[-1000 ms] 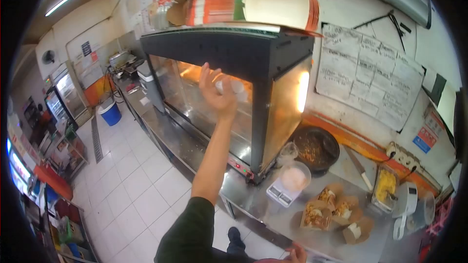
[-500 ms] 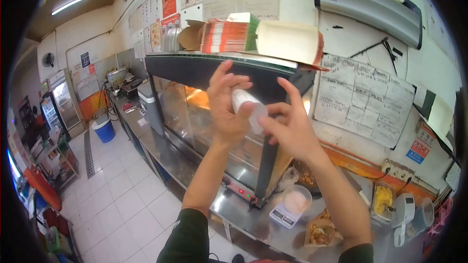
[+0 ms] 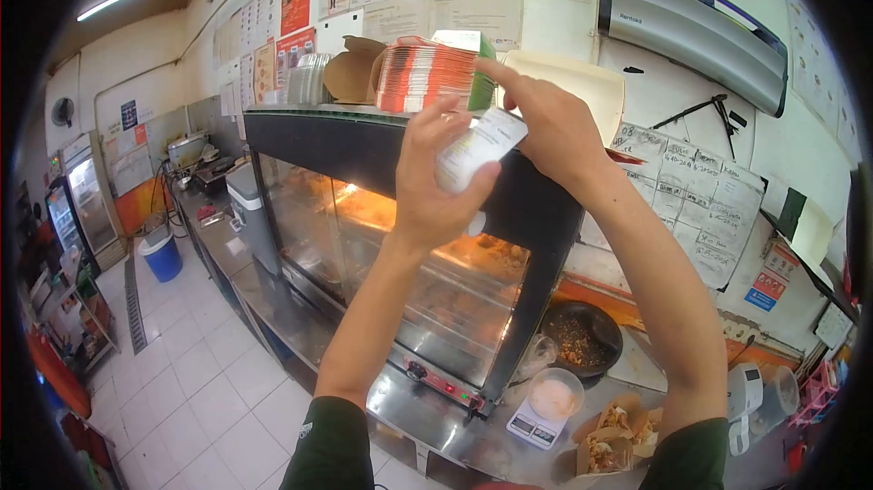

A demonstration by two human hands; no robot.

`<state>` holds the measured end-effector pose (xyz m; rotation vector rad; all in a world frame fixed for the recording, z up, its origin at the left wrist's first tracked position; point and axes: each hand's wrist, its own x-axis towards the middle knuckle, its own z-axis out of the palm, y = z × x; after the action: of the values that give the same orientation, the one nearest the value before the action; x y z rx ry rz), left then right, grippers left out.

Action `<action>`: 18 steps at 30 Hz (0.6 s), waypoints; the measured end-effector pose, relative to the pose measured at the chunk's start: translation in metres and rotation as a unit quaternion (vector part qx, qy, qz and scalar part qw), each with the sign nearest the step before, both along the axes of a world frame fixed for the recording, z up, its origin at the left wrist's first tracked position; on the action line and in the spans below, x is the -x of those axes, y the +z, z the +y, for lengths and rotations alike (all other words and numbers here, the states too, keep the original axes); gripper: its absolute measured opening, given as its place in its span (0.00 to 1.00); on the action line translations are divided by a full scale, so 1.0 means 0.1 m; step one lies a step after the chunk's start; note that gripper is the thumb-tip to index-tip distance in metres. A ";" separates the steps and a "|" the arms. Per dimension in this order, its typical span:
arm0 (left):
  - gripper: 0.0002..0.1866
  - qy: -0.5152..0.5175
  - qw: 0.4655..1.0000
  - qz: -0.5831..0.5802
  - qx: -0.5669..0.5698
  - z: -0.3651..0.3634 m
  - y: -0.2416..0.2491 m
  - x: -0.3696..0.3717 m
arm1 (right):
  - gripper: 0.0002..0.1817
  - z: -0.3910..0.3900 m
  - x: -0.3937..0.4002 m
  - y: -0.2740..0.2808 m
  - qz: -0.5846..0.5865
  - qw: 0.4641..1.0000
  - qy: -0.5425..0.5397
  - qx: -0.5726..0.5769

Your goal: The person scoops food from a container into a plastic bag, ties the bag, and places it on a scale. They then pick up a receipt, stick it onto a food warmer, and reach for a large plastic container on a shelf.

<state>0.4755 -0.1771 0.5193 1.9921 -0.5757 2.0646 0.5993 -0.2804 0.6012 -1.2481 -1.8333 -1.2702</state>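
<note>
In the middle of the head view, my left hand point(image 3: 436, 181) is closed around a curled white printed paper slip point(image 3: 486, 140) that looks like a receipt. Its thumb lies across the front of the paper, and small print faces me. A pale end point(image 3: 476, 223) pokes out below the thumb. My right hand point(image 3: 550, 117) is just right of the slip's upper corner, back of the hand toward me. Its index finger stretches up and left, in front of the stack of red-and-white folded cartons point(image 3: 423, 76); the other fingers are partly hidden.
Below the hands stands a glass-fronted heated display cabinet point(image 3: 391, 281) with food inside. On the steel counter to the right are a scale point(image 3: 536, 425) with a plastic tub point(image 3: 555, 395), a dark pan point(image 3: 582, 340) and food boxes point(image 3: 607, 454). A whiteboard point(image 3: 700, 199) hangs behind.
My right hand has left the lower end of the paper and risen to its upper right. The paper has turned so its print shows. The view has shifted, revealing more of the counter.
</note>
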 end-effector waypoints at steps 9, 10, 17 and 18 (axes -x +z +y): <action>0.31 0.024 0.997 0.077 0.012 0.01 -0.17 0.13 | 0.26 -0.01 0.01 0.14 -0.132 0.978 -0.092 0.131; 0.31 0.023 0.996 0.080 0.018 0.02 -0.18 0.15 | 0.26 0.00 0.01 0.15 -0.131 0.978 -0.094 0.131; 0.32 0.031 0.994 0.103 0.020 0.00 -0.24 0.24 | 0.26 -0.04 -0.01 0.22 -0.103 0.962 -0.134 0.215; 0.32 0.027 0.994 0.106 0.026 -0.01 -0.26 0.24 | 0.27 -0.05 -0.02 0.22 -0.070 0.966 -0.105 0.225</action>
<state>0.4511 -0.1781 0.4935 2.1823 -0.4265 1.8450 0.6017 -0.2851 0.6235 -1.6653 -2.2245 -1.1026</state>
